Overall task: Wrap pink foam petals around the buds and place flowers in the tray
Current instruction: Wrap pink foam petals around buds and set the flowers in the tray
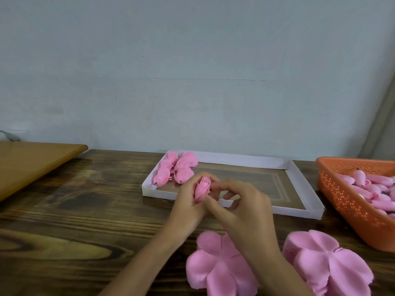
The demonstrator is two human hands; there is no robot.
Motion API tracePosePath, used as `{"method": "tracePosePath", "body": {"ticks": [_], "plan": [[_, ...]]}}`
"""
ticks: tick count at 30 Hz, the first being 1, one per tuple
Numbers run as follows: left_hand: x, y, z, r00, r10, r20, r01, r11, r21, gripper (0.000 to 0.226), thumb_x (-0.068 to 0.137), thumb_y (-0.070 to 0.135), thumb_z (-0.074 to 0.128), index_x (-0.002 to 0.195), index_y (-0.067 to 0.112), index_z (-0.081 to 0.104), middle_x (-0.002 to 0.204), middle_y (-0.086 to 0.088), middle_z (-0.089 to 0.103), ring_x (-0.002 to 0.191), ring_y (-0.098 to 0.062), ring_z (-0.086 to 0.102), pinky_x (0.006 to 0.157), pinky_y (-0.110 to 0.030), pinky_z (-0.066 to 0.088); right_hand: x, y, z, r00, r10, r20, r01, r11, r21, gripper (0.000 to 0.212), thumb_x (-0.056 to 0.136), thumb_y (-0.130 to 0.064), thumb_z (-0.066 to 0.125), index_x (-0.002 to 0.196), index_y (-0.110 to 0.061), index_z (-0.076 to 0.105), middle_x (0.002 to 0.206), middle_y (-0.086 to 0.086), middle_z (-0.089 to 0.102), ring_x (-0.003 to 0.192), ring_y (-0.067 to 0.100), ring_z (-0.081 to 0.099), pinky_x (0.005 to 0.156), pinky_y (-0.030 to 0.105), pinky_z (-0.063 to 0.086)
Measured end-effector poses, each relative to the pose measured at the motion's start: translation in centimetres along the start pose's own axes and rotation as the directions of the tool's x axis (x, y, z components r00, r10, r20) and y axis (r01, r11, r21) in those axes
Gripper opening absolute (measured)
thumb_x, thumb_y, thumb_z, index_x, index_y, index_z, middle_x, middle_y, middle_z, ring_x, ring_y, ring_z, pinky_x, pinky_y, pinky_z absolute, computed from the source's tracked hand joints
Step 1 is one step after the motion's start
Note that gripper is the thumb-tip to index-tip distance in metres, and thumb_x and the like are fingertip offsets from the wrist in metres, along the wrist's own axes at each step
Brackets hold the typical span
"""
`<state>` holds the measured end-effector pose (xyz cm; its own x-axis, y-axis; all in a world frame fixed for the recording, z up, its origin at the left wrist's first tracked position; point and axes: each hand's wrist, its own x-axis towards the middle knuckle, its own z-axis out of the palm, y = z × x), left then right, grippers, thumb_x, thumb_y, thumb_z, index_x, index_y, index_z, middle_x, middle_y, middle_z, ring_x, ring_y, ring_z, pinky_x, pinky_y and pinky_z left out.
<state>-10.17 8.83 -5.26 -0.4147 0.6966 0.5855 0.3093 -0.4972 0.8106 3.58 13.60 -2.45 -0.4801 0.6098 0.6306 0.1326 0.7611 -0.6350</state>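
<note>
My left hand (188,207) grips a pink foam flower (202,187) with petals wrapped round its bud, held above the near edge of the white tray (297,171). My right hand (243,207) touches the flower's base, fingers curled against it. Several finished pink flowers (176,168) lie in the tray's far left corner. Two stacks of flat pink foam petals lie near me: one (215,268) under my right forearm, another (329,263) further right.
An orange perforated basket (346,195) full of pink buds (372,184) stands at the right. A lighter wooden board (32,161) lies at the far left. The dark wooden table (85,210) meets a pale wall behind.
</note>
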Motion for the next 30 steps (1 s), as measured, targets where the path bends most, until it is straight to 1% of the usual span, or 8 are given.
{"method": "tracePosePath", "body": {"ticks": [5, 10, 13, 17, 21, 24, 28, 30], "plan": [[-0.1, 0.0, 0.9, 0.996, -0.089, -0.025, 0.085, 0.990, -0.109, 0.034, 0.076, 0.021, 0.074, 0.107, 0.015, 0.062, 0.085, 0.003, 0.070, 0.081, -0.017, 0.071, 0.071, -0.026, 0.056, -0.4, -0.1, 0.4, 0.997, 0.063, 0.033, -0.066, 0.994, 0.092, 0.042, 0.070, -0.040, 0.091, 0.109, -0.037, 0.075, 0.093, -0.025, 0.073, 0.098, 0.003, 0.066, 0.079, 0.035, 0.057], [-0.3, -0.3, -0.1, 0.996, -0.094, -0.007, 0.094, 0.989, 0.114, 0.061, 0.073, 0.012, 0.071, 0.105, 0.061, 0.054, 0.095, 0.026, 0.069, 0.085, 0.001, 0.068, 0.071, -0.013, 0.054, -0.3, 0.1, 0.4, 0.998, 0.066, 0.015, -0.067, 0.994, 0.082, 0.034, 0.071, -0.036, 0.091, 0.102, -0.040, 0.077, 0.089, -0.019, 0.070, 0.092, 0.005, 0.062, 0.074, 0.024, 0.050], [-0.2, -0.5, 0.2, 0.999, -0.049, 0.022, 0.047, 0.996, 0.081, 0.041, 0.066, 0.022, 0.082, 0.100, 0.026, 0.058, 0.079, 0.009, 0.067, 0.072, -0.008, 0.064, 0.066, -0.027, 0.055, -0.3, 0.1, 0.3, 0.998, 0.063, 0.011, -0.064, 0.993, 0.096, 0.032, 0.073, -0.033, 0.090, 0.101, -0.041, 0.078, 0.089, -0.016, 0.069, 0.092, 0.003, 0.062, 0.070, 0.011, 0.042], [0.1, 0.4, 0.2, 0.990, -0.125, 0.066, 0.126, 0.992, -0.005, 0.040, 0.071, -0.002, 0.080, 0.101, -0.005, 0.054, 0.083, -0.005, 0.073, 0.081, -0.015, 0.070, 0.075, -0.036, 0.062, 0.1, 0.3, -0.1, 0.999, 0.013, 0.032, -0.015, 0.998, 0.063, 0.027, 0.076, -0.037, 0.087, 0.101, -0.043, 0.078, 0.084, -0.019, 0.067, 0.094, 0.004, 0.055, 0.071, 0.012, 0.039], [-0.1, 1.1, 0.6, 0.991, -0.126, 0.055, 0.125, 0.992, 0.019, 0.013, 0.069, 0.000, 0.072, 0.078, 0.010, 0.069, 0.074, -0.001, 0.069, 0.072, -0.007, 0.066, 0.067, -0.019, 0.055, 0.4, 0.5, -0.3, 0.997, -0.073, 0.039, 0.073, 0.997, -0.013, 0.025, 0.075, -0.035, 0.088, 0.099, -0.038, 0.079, 0.094, -0.016, 0.058, 0.100, 0.008, 0.047, 0.079, 0.013, 0.035], [-0.3, 1.7, 1.3, 0.991, -0.127, 0.040, 0.127, 0.992, 0.000, 0.018, 0.064, 0.008, 0.069, 0.058, 0.025, 0.067, 0.064, 0.005, 0.065, 0.065, -0.002, 0.064, 0.065, -0.017, 0.055, 0.6, 0.7, -0.5, 0.989, -0.135, 0.052, 0.138, 0.989, -0.059, 0.031, 0.076, -0.038, 0.087, 0.105, -0.035, 0.078, 0.095, -0.014, 0.054, 0.098, 0.010, 0.049, 0.079, 0.015, 0.039], [-0.2, 1.3, 1.5, 0.991, -0.126, -0.054, 0.122, 0.990, -0.070, 0.013, 0.061, 0.022, 0.073, 0.056, 0.015, 0.064, 0.062, 0.001, 0.060, 0.064, -0.008, 0.061, 0.059, -0.016, 0.050, 0.7, 0.7, -1.1, 0.954, -0.278, 0.114, 0.285, 0.957, -0.045, 0.036, 0.085, -0.041, 0.080, 0.119, -0.037, 0.070, 0.106, -0.016, 0.056, 0.100, 0.009, 0.057, 0.077, 0.028, 0.051], [-0.3, 0.8, 1.1, 0.990, -0.127, -0.067, 0.120, 0.988, -0.094, 0.028, 0.061, 0.030, 0.076, 0.065, 0.005, 0.064, 0.067, -0.006, 0.059, 0.068, -0.014, 0.058, 0.058, -0.019, 0.048, 0.7, 0.8, -0.9, 0.934, -0.344, 0.091, 0.352, 0.932, -0.089, 0.028, 0.088, -0.037, 0.079, 0.115, -0.033, 0.074, 0.107, -0.015, 0.060, 0.098, 0.010, 0.060, 0.076, 0.032, 0.053]]}}
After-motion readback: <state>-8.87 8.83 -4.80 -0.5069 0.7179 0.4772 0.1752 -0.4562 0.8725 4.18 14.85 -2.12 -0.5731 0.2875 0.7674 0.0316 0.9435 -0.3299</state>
